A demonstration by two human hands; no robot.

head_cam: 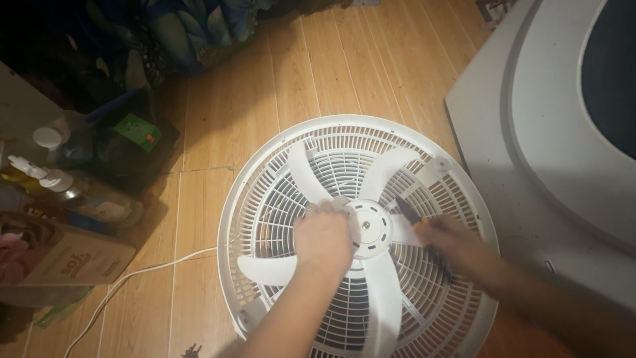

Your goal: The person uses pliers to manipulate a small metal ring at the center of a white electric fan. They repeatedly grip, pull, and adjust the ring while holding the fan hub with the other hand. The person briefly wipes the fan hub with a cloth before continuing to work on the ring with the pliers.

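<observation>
Left hand (322,237) clamps the white fan blade (371,229) beside its hub; right hand (450,242), blurred, grips dark pliers (409,213) whose long axis points up-left toward the hub.

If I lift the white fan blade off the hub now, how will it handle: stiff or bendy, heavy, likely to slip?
The fan blade looks like thin moulded plastic, so probably light and somewhat flexible at its tips. Its smooth vanes may slip; gripping near the hub, where the left hand rests, seems safer. The right hand holds a dark tool.
</observation>
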